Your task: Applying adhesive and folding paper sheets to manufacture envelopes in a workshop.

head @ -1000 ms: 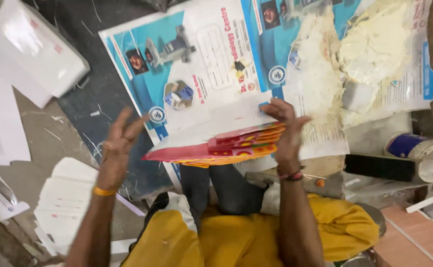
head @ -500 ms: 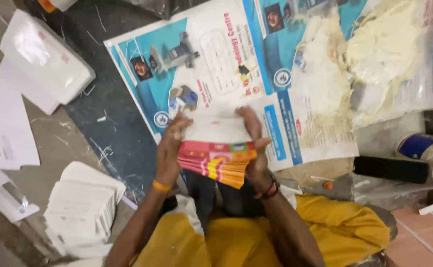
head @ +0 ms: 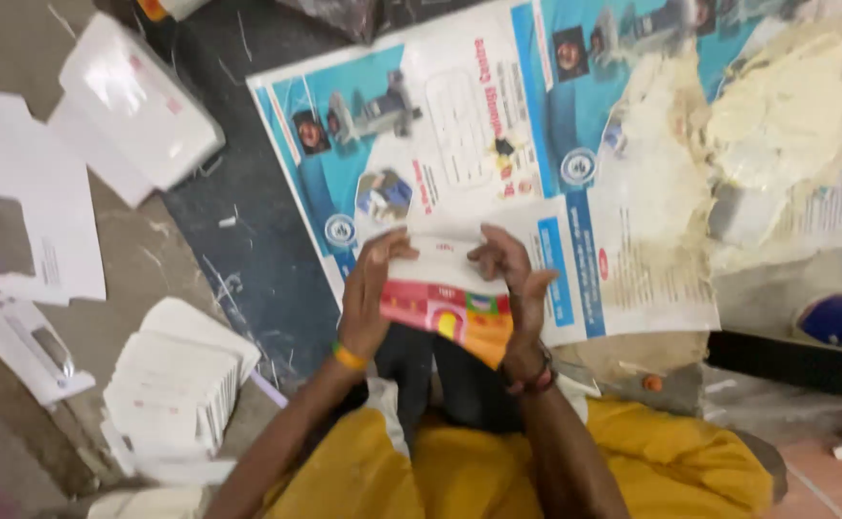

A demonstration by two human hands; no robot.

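A: Squaring up, by the look of it. Since a second ago the left hand (head: pixel 371 288), which was then splayed open and off the cards (head: pixel 445 300), has come in and closed on their left edge. The fanned spread has drawn into a tighter bundle.

B: So the bundle is gathered rather than loose?

A: I'd judge so; both hands are on it, and the edges sit closer together than before.

B: How are the fingers?

A: In the head view, the only one, the left fingers (head: pixel 392 248) are curled round the left side, thumb underneath as far as I can tell. The right hand (head: pixel 515 288) grips the right side, its fingers (head: pixel 494 252) bent over the top edge. Neither hand is open; both are closed on the cards.

B: And where are the cards?

A: Held up between the hands, above the person's lap and the near edge of a blue poster (head: pixel 459 125) spread on the floor (red, yellow and orange at the bottom, white on top).

B: Anything else nearby?

A: A stack of white cards (head: pixel 176 384) lies on the floor to the left, well apart, and a white packet (head: pixel 137 101) farther up.
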